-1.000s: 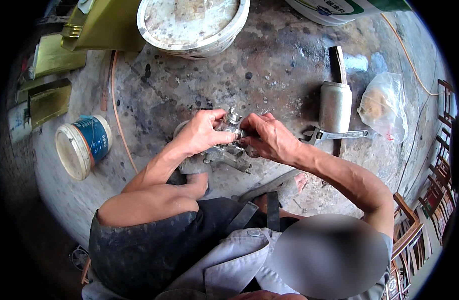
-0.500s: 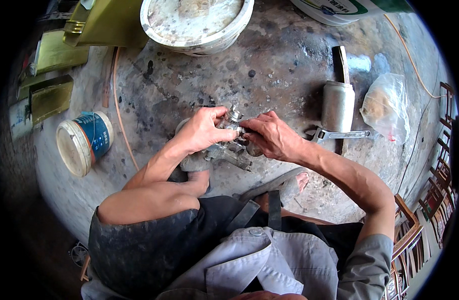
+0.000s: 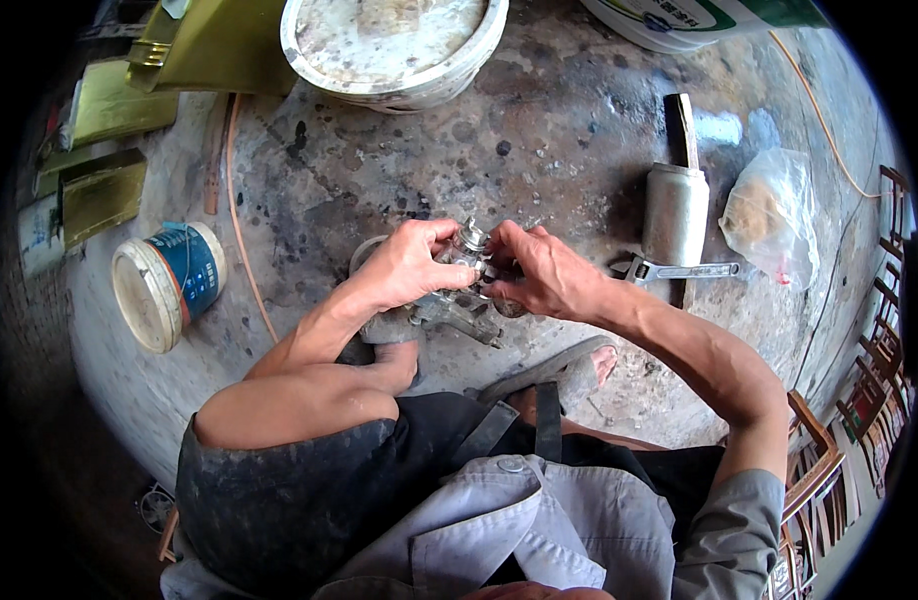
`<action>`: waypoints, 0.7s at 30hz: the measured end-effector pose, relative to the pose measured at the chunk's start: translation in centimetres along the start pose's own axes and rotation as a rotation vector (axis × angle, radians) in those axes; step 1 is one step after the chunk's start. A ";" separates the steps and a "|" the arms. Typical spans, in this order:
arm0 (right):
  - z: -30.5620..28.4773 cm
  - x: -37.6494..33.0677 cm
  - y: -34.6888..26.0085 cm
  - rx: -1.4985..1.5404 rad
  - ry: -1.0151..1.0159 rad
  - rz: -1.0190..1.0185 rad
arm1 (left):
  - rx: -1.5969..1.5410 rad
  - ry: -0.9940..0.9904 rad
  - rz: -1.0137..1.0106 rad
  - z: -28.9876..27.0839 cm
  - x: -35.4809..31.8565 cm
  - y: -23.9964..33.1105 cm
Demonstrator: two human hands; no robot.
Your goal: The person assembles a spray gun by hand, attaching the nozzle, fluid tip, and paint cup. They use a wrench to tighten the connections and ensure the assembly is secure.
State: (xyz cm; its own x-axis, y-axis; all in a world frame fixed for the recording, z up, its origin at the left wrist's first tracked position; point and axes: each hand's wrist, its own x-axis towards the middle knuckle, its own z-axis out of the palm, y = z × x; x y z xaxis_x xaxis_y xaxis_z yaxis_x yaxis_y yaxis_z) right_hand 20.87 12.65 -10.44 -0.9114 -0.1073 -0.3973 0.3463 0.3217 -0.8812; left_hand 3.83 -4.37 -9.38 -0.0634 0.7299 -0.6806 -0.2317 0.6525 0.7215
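Note:
Between my hands is a metal spray gun [image 3: 461,316], its silvery nozzle end [image 3: 473,236] pointing away from me and its grubby handle angled toward my feet. My left hand [image 3: 407,266] is closed around the head of the gun, thumb on the near side. On the other side, the fingers of my right hand [image 3: 551,276] are bent and pinching a fitting on the gun's side; the fingertips partly hide it. To the right, an adjustable wrench [image 3: 689,270] lies against a metal cup [image 3: 676,212].
Beyond the cup sit a flat dark-edged stick [image 3: 687,130] and a clear plastic bag [image 3: 774,215] with brownish contents. A large lidded white bucket [image 3: 394,45] stands ahead, a blue-and-white pail [image 3: 169,285] lies at left. An orange hose [image 3: 237,210] crosses the stained floor.
My right hand's fingers have shifted their grip on the side of the spray gun, the index finger now more raised and curled. The left hand stays in place.

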 end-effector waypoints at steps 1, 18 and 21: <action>-0.1 0.1 0.0 0.113 -0.016 0.066 | 0.008 0.001 0.004 -0.1 0.1 -0.1; -0.1 -0.2 0.3 -0.175 0.017 -0.124 | -0.059 0.019 0.013 -0.1 -0.1 -0.2; 0.1 0.0 0.3 -0.073 0.050 -0.056 | -0.055 0.018 0.017 -0.2 0.1 -0.5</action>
State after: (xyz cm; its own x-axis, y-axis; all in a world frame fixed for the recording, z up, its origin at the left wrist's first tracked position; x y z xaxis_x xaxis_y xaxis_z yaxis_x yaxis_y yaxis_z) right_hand 21.03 12.68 -10.74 -0.9395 -0.0806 -0.3328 0.2789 0.3839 -0.8802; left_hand 3.76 -4.67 -9.78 -0.0855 0.7364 -0.6711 -0.2830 0.6279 0.7250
